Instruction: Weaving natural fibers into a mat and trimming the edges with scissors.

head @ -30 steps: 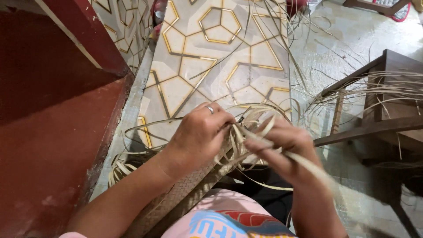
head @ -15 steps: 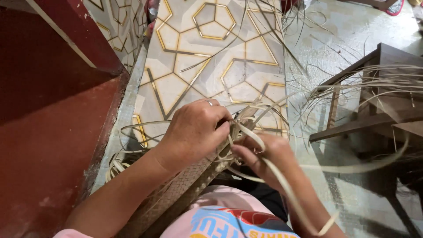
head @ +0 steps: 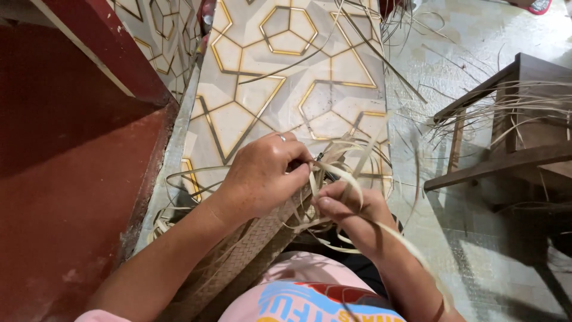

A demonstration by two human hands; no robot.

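Note:
A woven band of pale cane strips [head: 250,247] runs from my lap up toward my hands. My left hand [head: 262,173], a ring on one finger, is closed over the band's working end. My right hand [head: 351,211] pinches loose cane strips [head: 348,176] just to the right of it, thumb against fingers. The two hands almost touch. A long strip [head: 417,256] trails from my right hand down over my forearm. The weave's edge is hidden under my left hand.
A tiled surface with gold hexagon lines [head: 286,77] lies ahead. A dark red wall or step [head: 65,179] fills the left. A wooden bench [head: 512,143] draped with more cane strips stands at right. Loose strips curl on the floor at lower left [head: 173,197].
My right hand has drawn in closer to my left hand, pulling the loose strips with it. The long trailing strip swung down over my right forearm. My left hand stayed on the band.

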